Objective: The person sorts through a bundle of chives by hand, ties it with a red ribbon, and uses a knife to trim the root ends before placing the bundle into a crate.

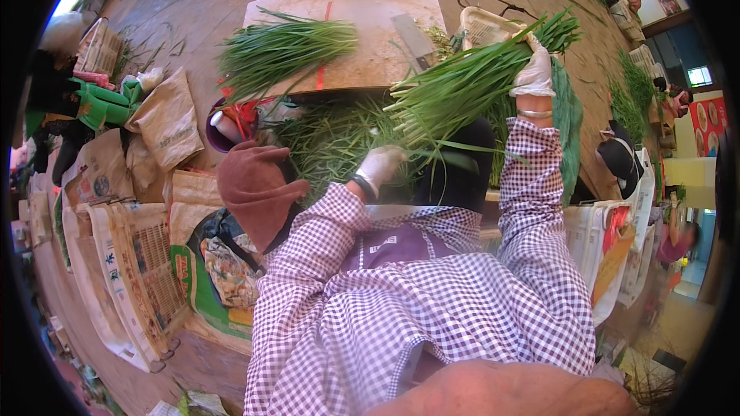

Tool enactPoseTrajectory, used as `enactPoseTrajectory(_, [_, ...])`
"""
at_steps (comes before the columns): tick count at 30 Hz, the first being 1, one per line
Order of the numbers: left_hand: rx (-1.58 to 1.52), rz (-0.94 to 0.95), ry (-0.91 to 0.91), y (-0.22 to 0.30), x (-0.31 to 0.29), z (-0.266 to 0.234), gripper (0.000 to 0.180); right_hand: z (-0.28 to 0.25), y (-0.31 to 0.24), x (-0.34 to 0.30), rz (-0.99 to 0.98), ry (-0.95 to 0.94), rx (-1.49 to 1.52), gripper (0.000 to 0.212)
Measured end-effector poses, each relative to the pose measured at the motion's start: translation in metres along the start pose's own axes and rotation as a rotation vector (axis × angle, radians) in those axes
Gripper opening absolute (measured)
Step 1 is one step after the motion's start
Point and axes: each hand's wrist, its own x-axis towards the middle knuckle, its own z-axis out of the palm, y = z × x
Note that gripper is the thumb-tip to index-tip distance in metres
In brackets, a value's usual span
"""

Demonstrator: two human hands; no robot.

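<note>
My right hand [533, 73], in a white glove, grips a thick bunch of long green chives [470, 81] high at the right. The bunch slants, its pale stem ends pointing down toward the middle. Just below those ends is my left hand [380, 168], also gloved, its fingers curled; what they hold, if anything, is too blurred to make out. Loose chive leaves [324, 135] lie heaped under and beside my left hand. Another chive bunch [289, 46] rests on the left of the wooden board [362, 11], and a broad metal blade [415, 38] lies on its right.
A pale plastic basket [486, 27] stands right of the board. To the left are a purple bucket [223, 132], a brown cloth [254, 185] and sacks [166, 119]. White crates [135, 277] flank my left side. A person [620, 162] is at the far right.
</note>
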Motion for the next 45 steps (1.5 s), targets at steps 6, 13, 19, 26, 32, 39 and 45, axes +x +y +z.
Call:
enactPoseTrajectory(6, [0.123, 0.147, -0.039, -0.073, 0.047, -0.048, 0.024, -0.018, -0.004, 0.027, -0.032, -0.104, 0.032, 0.010])
enactPoseTrajectory(13, [-0.438, 0.195, -0.393, -0.027, 0.029, 0.006, 0.050, -0.024, 0.005, 0.020, -0.028, 0.011, -0.023, 0.013])
enactPoseTrajectory(19, [0.559, 0.835, -0.182, -0.033, 0.038, 0.006, 0.038, -0.030, 0.004, 0.017, 0.119, -0.076, 0.019, 0.017])
enactPoseTrajectory(26, [0.511, 0.793, -0.172, -0.018, 0.028, 0.018, 0.034, -0.034, 0.004, 0.015, 0.055, -0.139, -0.058, 0.014])
enactPoseTrajectory(32, [0.120, 0.457, -0.454, -0.033, 0.022, -0.017, 0.027, -0.031, -0.014, 0.000, 0.046, -0.149, 0.057, 0.018])
enactPoseTrajectory(39, [0.424, 0.087, -0.367, -0.012, 0.005, -0.042, 0.025, -0.019, -0.004, -0.025, 0.096, -0.287, -0.036, 0.013])
enactPoseTrajectory(45, [0.830, -0.135, -0.240, -0.038, -0.022, -0.086, 0.026, -0.028, -0.019, -0.021, 0.041, -0.207, 0.090, 0.016])
